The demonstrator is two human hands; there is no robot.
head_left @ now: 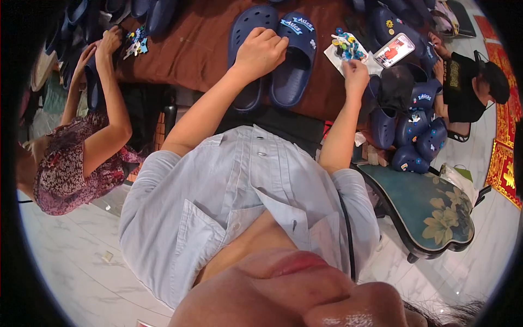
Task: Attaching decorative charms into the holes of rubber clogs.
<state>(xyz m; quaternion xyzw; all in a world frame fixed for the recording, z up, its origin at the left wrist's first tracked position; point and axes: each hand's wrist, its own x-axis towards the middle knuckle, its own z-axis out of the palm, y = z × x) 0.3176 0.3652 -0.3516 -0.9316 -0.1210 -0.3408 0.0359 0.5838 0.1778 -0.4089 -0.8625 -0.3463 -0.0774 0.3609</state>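
A pair of navy clogs (294, 82) lies on the brown-covered table, toes pointing away from me. The right clog carries light-blue lettered charms (297, 25) and a small white one at its side. My left hand (260, 52) is closed over the inner edge of that clog; its fingertips are partly hidden. To the right, my right hand (356, 76) reaches to a pile of small colourful shoe charms (348, 46) on a white sheet (333, 59). Its fingers are pinched together at the pile's near edge, and what is between them is too small to make out.
A phone (394, 50) lies right of the charms, beside heaped navy clogs (417, 128). Another charm pile (136, 42) sits at the left. Two people work nearby, one in a patterned top (81, 163), one in black (463, 87). A teal flowered chair (419, 201) stands lower right.
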